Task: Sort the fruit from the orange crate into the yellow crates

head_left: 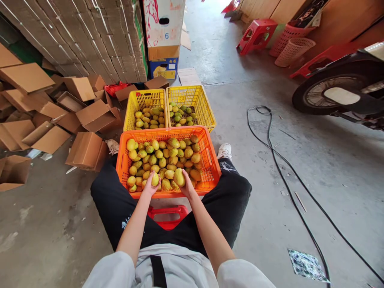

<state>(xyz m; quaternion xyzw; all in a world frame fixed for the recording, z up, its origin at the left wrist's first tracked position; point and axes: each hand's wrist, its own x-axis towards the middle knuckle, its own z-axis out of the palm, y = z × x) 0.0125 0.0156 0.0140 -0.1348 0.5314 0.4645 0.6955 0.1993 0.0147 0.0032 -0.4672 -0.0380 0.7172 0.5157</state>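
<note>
Head view, edges: the orange crate [207, 154] sits mid-frame, with black-trousered legs [231, 192] close on both sides and two yellow crates [205, 106] just beyond its far rim.
Room to the left: cardboard boxes [85, 150] lie jumbled from the left edge of the frame almost to the crates.
Room to the right: a stretch of concrete floor [264, 208] runs between the leg and a looped black cable [285, 161]; a motorbike wheel [312, 92] stands at upper right.
Left hand [150, 188]: fingers curled around a smaller fruit [155, 179], above the near rim.
Right hand [187, 186]: thumb and fingers closed about a larger fruit [179, 177], level with the other hand and apart from it.
Held fruit: both yellow-green and rounded; the smaller one is partly hidden by fingers.
Fruit heap [162, 162]: yellow to green, some orange-tinged, piled inside the orange crate, with its grid wall showing at right.
</note>
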